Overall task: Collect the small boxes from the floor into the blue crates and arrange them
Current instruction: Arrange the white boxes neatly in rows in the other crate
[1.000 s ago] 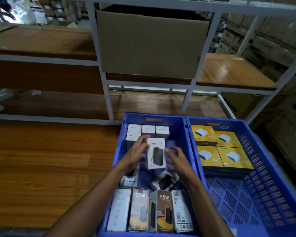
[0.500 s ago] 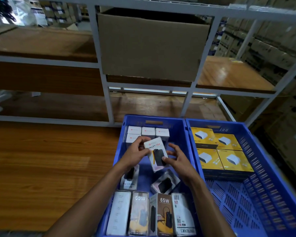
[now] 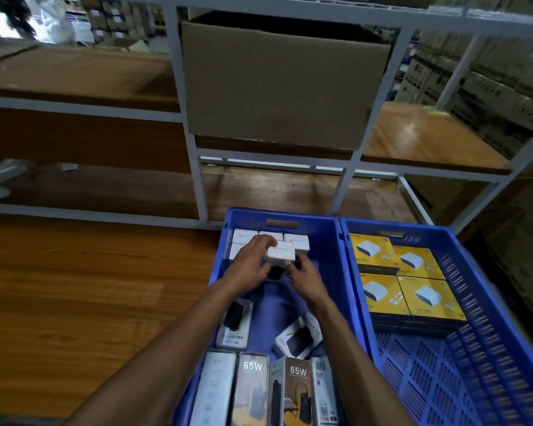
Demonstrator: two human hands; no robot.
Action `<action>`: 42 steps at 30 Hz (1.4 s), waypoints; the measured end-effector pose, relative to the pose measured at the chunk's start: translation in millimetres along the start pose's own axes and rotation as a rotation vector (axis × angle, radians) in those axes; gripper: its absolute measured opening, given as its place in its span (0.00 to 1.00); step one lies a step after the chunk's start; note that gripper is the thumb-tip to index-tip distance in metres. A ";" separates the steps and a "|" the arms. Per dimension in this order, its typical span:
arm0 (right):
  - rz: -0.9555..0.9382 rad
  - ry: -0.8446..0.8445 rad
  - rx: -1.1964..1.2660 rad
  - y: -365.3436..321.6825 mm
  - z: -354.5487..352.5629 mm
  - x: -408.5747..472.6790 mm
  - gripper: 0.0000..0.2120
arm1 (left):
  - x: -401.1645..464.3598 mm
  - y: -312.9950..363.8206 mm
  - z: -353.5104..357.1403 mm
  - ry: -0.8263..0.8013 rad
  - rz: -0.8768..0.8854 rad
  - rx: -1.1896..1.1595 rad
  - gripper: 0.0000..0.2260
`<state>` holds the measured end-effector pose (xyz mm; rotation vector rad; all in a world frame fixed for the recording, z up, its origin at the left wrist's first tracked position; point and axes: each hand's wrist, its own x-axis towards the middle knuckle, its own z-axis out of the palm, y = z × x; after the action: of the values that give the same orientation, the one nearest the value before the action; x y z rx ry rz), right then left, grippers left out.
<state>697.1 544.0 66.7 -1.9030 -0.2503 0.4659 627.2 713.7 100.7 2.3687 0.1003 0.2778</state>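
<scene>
- Since 0.5 s ago: white box [image 3: 280, 256] has turned from face-up tilt to top edge up and moved fwd, now at far end of left blue crate [image 3: 333, 259], touching the row of white boxes [image 3: 296, 241] against the far wall.
- Left hand [image 3: 253, 262]: fingers curled over the box's top-left edge, grasping it.
- Right hand [image 3: 302, 273]: fingers bent at the box's lower right corner; contact looks likely, but cannot tell if it's a firm grasp.
- Left crate, mid floor: 2 loose boxes lying flat – "HALLEY" box [image 3: 234, 324] by the left wall, tilted box w/ dark device pic [image 3: 299, 336] nr centre, apart from each other.
- Left crate, near end: row of 4 upright boxes side by side – plain white [image 3: 213, 392], "65W" [image 3: 251, 392], dark/yellow "65W" [image 3: 291, 395], barcode box [image 3: 323, 392].
- Right blue crate [image 3: 490, 309]: touches left crate along its side; 4 yellow boxes [image 3: 406, 284] laid flat in 2x2 at far half, stacked on more below; near half shows bare lattice floor.
- Both crates sit on wood floor [image 3: 90, 302].
- Behind: white metal rack [image 3: 191, 124] w/ wood shelves; lg brown carton [image 3: 283, 84] on the mid shelf.
</scene>
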 end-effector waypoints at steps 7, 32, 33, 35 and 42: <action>0.014 0.021 -0.102 21.5 19.0 32.4 0.22 | 15.0 -14.4 10.4 0.035 -0.026 0.309 0.22; 0.153 -0.097 -0.565 12.3 17.5 -1.5 0.14 | 0.7 -13.2 9.8 0.105 -0.248 0.261 0.15; 0.161 -0.157 -0.588 11.8 20.7 -8.3 0.13 | -1.9 -14.7 8.1 0.072 -0.266 0.226 0.11; 0.158 -0.269 -0.609 9.8 29.4 -21.3 0.09 | -10.3 -13.1 5.1 -0.103 -0.301 0.277 0.06; 0.149 -0.384 -0.697 5.6 40.7 -38.7 0.09 | -54.3 -10.5 34.4 -0.619 -0.445 0.662 0.31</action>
<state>644.3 561.3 56.4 -2.5076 -0.5835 0.9377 582.3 690.0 59.9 2.8619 0.4705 -0.8142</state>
